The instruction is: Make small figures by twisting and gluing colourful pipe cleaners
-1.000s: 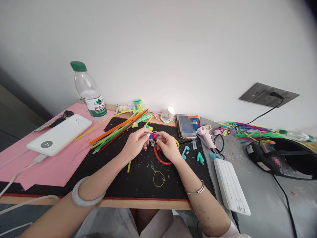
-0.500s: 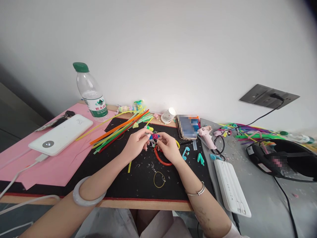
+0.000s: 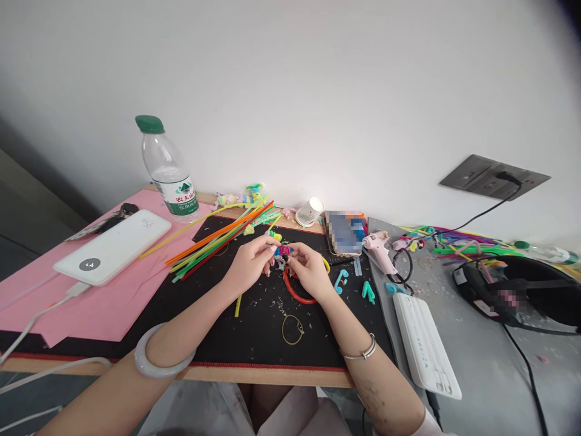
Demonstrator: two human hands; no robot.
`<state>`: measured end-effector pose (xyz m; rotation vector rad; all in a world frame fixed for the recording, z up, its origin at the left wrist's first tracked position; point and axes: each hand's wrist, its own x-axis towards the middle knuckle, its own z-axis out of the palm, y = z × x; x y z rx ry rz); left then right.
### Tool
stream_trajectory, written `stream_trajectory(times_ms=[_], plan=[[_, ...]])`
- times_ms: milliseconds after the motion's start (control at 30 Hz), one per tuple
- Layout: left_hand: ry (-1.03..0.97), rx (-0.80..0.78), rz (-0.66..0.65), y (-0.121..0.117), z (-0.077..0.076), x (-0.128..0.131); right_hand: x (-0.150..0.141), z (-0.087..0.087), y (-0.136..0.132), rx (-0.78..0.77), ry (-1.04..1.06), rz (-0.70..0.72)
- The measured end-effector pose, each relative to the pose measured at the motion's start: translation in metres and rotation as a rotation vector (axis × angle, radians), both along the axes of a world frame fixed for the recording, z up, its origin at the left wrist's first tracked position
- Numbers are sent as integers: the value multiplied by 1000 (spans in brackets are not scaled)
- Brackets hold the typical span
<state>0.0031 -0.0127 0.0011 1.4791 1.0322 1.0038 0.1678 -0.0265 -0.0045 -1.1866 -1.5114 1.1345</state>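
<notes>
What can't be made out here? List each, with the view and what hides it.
- Head view: most of the small colourful piece, covered by the fingers of the left hand and right hand.
- Head view: one end of the red curved strip, behind the right hand.
- Head view: the phone's screen, pixelated.
- Head view: the paper cup's print, too small.

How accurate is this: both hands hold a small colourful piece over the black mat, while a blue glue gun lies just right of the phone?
One thing is off, the colour: the head view shows that the glue gun is pale pink, not blue. The rest of your statement stands.
</notes>
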Motion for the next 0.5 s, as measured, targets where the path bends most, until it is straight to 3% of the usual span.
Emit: stream_trajectory(times_ms=[500], plan=[[4, 0, -2, 1, 1, 0, 1, -2, 0, 5, -5, 0]])
